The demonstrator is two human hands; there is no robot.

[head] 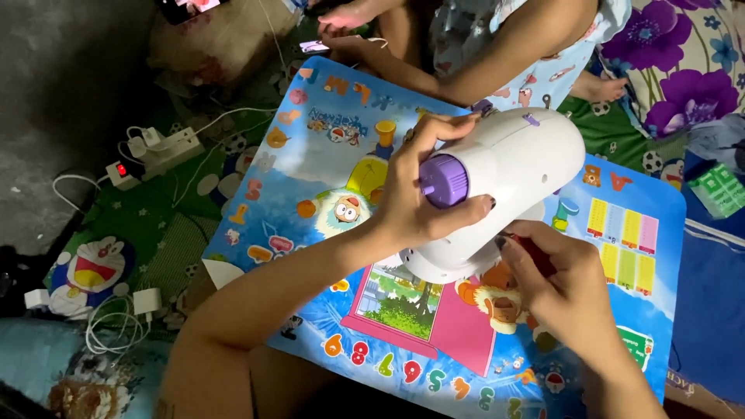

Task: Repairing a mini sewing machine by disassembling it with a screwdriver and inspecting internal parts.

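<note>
One small white sewing machine [504, 186] with a purple knob [445, 180] lies tipped on a blue cartoon-printed lap table [326, 163], roughly at the table's centre. Left hand [423, 194] wraps the machine's knob end, fingers curled over the top and thumb under, gripping the body. Right hand [555, 283] sits just below the machine's base, fingers pinched narrow around a dark red-tipped tool [531, 248]; what kind of tool is hard to tell, most of it is hidden in the fist. Where the tool tip touches is blocked by the machine's underside.

Around the machine: a second person [497, 46] sits past the far edge of the table, one arm stretched toward the upper left, one bare foot [601, 87] near the machine's right end; that person is cut off at the top edge. Left of the table, one white power strip [159, 147] with a red switch light and several white cables. Further down left, two white charger blocks [147, 300] with a coiled cord. One floral purple cushion [683, 70] off the table's upper right. A green patterned box [720, 188] at the right edge, partly cut off. Green football-print mat [155, 217] lies under everything. Own forearms cover the table's lower part.
</note>
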